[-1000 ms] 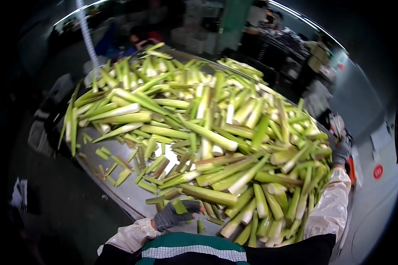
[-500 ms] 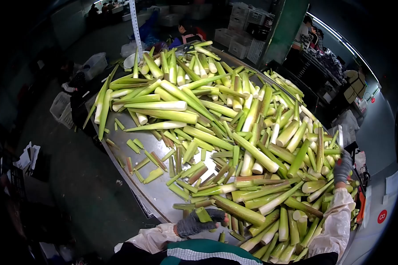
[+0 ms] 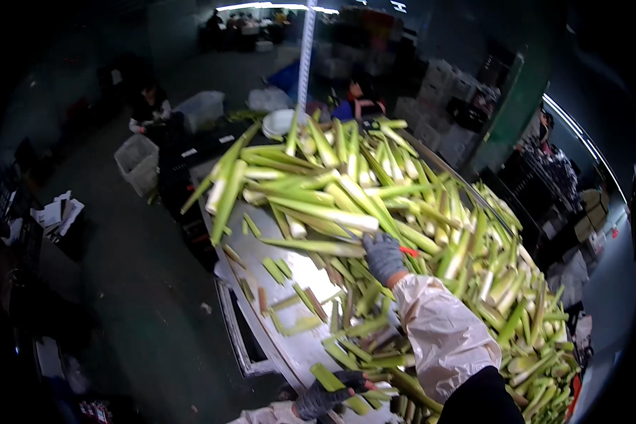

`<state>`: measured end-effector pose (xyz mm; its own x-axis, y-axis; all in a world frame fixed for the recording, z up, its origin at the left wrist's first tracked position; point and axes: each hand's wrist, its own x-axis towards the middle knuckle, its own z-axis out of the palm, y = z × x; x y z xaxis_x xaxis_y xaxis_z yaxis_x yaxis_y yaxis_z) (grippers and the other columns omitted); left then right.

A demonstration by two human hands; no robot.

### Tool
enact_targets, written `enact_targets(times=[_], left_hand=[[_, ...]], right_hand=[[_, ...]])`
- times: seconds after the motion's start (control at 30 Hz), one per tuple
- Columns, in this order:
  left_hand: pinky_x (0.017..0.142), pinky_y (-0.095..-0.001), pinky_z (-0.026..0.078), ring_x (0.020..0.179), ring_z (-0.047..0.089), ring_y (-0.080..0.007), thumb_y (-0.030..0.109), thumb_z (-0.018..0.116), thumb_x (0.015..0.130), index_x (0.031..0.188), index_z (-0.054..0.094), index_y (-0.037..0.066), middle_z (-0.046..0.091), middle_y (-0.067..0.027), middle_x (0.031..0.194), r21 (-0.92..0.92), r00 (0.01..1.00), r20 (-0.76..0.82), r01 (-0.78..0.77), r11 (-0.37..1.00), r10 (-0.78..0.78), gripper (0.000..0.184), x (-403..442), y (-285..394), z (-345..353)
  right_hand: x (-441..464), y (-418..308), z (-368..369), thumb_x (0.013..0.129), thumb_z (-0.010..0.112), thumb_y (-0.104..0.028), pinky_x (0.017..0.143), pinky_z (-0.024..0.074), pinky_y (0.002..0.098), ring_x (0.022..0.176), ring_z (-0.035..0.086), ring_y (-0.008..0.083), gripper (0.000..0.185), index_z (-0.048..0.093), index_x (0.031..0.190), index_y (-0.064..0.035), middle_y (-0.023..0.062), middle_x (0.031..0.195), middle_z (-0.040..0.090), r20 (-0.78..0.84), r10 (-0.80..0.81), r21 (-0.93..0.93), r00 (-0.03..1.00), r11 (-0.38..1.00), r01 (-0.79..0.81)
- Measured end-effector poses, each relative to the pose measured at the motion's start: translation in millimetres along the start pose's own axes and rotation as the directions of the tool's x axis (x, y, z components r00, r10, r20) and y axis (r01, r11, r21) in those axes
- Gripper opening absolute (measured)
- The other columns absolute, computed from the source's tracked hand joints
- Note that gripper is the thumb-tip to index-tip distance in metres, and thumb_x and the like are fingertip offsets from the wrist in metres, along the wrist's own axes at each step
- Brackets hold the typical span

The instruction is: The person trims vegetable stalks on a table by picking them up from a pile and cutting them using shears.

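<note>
A big heap of green-and-white water bamboo shoots (image 3: 318, 210) covers the metal table (image 3: 279, 346). My right hand (image 3: 384, 258), in a grey glove, reaches over the middle of the heap. It is closed on a red-handled knife (image 3: 408, 251), whose thin blade seems to point left, partly blurred against the shoots. My left hand (image 3: 321, 400), also gloved in grey, is low at the table's near edge. Its fingers are closed around a flat green husk piece (image 3: 326, 377). Short cut pieces (image 3: 304, 324) lie scattered between the two hands.
A white bowl (image 3: 278, 124) stands behind the heap near an upright perforated metal post (image 3: 306, 60). To the left are a plastic crate (image 3: 137, 164) and a seated person (image 3: 150, 106). A green pillar (image 3: 505, 113) rises at the right. Other people sit farther back.
My right hand has moved from the heap's far right side to its middle left. The left hand still holds a green piece near the table's edge. The head view has turned left.
</note>
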<state>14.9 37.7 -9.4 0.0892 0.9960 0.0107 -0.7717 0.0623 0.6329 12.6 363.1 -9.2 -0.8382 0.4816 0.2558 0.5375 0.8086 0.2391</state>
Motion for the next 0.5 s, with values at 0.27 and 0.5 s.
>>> enact_targets(times=[0.27, 0.5], left_hand=[[0.078, -0.0347, 0.047, 0.09, 0.054, -0.0223, 0.018, 0.056, 0.08, 0.114, 0.043, -0.004, 0.055, -0.0132, 0.1, 0.001, 0.964, -0.266, -0.013, 1.0, 0.013, 0.043, -10, -6, -11], [0.094, -0.0328, 0.037, 0.11, 0.047, -0.0257, 0.014, 0.052, 0.085, 0.121, 0.037, -0.005, 0.051, -0.0147, 0.114, -0.147, 0.972, -0.215, -0.133, 0.98, 0.099, 0.043, 8, -21, -20]], right_hand=[[11, 0, -16, 0.067, 0.055, -0.012, 0.073, 0.0401, 0.0408, 0.089, 0.051, 0.0296, 0.052, 0.043, 0.118, -0.0091, 0.0157, 0.099, 0.053, 0.177, 0.05, -0.068, 0.983, 0.997, -0.038], [-48, -13, -85, 0.068, 0.069, -0.02, 0.079, 0.042, 0.031, 0.087, 0.054, 0.021, 0.049, 0.049, 0.109, -0.0015, 0.0133, 0.093, 0.058, 0.526, 0.138, 0.651, 0.839, 0.569, -0.502]])
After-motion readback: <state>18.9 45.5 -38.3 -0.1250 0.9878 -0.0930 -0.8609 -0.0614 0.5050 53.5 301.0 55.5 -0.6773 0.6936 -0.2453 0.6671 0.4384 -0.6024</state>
